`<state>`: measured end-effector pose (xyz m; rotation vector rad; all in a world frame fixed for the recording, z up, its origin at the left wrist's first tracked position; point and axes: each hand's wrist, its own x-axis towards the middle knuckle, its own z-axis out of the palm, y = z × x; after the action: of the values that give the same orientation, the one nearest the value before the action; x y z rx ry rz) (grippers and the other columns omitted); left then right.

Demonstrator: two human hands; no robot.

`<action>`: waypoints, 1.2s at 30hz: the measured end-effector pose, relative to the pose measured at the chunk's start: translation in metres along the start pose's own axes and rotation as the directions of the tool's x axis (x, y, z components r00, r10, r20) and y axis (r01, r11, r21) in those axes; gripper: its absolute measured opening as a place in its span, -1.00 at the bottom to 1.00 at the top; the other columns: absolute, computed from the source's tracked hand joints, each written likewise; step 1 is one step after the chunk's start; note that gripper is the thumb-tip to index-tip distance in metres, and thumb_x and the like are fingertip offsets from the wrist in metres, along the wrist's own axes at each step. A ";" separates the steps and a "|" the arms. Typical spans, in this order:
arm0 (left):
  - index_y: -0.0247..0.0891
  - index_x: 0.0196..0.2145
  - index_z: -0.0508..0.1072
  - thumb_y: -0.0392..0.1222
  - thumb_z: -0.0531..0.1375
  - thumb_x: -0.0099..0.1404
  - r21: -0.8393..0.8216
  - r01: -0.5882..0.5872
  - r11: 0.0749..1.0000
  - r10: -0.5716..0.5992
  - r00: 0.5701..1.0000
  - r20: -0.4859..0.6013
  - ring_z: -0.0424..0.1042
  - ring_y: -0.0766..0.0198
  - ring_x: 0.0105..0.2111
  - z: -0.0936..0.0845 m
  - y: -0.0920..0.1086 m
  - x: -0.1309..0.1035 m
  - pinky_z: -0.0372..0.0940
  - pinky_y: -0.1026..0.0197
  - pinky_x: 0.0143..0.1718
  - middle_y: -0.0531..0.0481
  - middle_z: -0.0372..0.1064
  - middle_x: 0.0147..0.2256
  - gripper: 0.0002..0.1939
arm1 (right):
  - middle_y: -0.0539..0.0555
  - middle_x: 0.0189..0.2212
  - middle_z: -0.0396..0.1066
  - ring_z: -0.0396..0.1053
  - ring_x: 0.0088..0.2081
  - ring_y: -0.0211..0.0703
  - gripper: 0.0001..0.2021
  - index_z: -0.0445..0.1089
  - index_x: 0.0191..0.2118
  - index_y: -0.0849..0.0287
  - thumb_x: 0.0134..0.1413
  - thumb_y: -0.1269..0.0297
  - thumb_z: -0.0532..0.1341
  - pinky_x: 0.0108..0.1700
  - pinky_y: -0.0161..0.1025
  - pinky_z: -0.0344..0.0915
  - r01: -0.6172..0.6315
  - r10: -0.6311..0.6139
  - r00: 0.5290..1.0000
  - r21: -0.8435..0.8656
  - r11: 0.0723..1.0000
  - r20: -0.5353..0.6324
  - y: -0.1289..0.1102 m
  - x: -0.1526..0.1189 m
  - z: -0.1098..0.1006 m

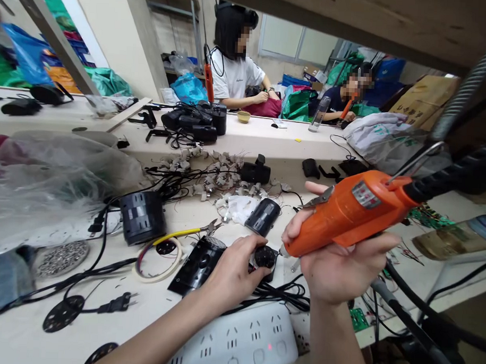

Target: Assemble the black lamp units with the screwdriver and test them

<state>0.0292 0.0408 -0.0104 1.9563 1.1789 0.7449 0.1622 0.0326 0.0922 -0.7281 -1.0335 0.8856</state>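
Note:
My right hand (331, 265) is wrapped round an orange electric screwdriver (337, 212), which hangs from a metal spring and has a thick black cable at its rear. Its tip points left, close to a small round black part (265, 257). My left hand (237, 272) grips that part between thumb and fingers over the bench. Whether the tip touches the part I cannot tell. Just left of my left hand lies a black plastic housing (198, 265). A black cylindrical housing (262, 216) rests behind the hand, and bundled black cable (281, 295) lies below it.
A white power strip (233, 341) stands at the front. To the left are yellow-handled cutters (185, 233), a tape roll (144, 269), a dish of screws (63, 258) and a plastic bag (59, 181). Small wired parts (211, 175) are heaped behind. Two people sit across the bench.

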 end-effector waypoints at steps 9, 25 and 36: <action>-0.23 -0.12 0.38 -0.28 0.26 0.12 -0.012 0.009 1.000 -0.008 1.000 0.028 0.40 0.05 -0.12 -0.004 0.003 -0.002 0.26 0.06 -0.10 -0.12 0.44 -0.15 -0.67 | 0.05 -0.42 0.48 0.33 -0.70 -0.16 -0.47 0.48 -0.35 0.08 -0.14 -0.32 0.17 -0.71 -0.20 0.20 0.011 -0.006 0.999 0.105 0.994 -0.049 0.010 -0.004 0.010; -0.26 -0.17 0.39 -0.32 0.27 0.10 -0.009 -0.015 1.000 0.015 0.999 0.032 0.36 0.12 -0.18 -0.004 0.005 0.000 0.26 0.11 -0.14 -0.07 0.41 -0.23 -0.69 | 0.00 -0.72 0.34 0.24 -0.75 -0.14 -0.35 0.42 -0.27 0.19 -0.02 -0.34 -0.05 -0.75 -0.25 0.14 -0.007 0.007 1.000 0.072 0.997 -0.001 0.025 -0.005 0.004; -0.24 -0.19 0.38 -0.30 0.28 0.10 -0.017 -0.004 1.000 0.005 0.999 0.054 0.35 0.13 -0.19 -0.006 0.006 0.001 0.25 0.12 -0.16 -0.07 0.40 -0.23 -0.72 | 0.02 -0.63 0.37 0.26 -0.75 -0.12 -0.44 0.37 -0.27 0.16 -0.04 -0.28 0.01 -0.76 -0.23 0.13 -0.025 0.029 0.999 0.091 0.996 -0.043 0.029 -0.005 0.003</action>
<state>0.0277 0.0414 -0.0022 1.9537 1.1331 0.6978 0.1499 0.0417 0.0665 -0.6843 -0.9406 0.9299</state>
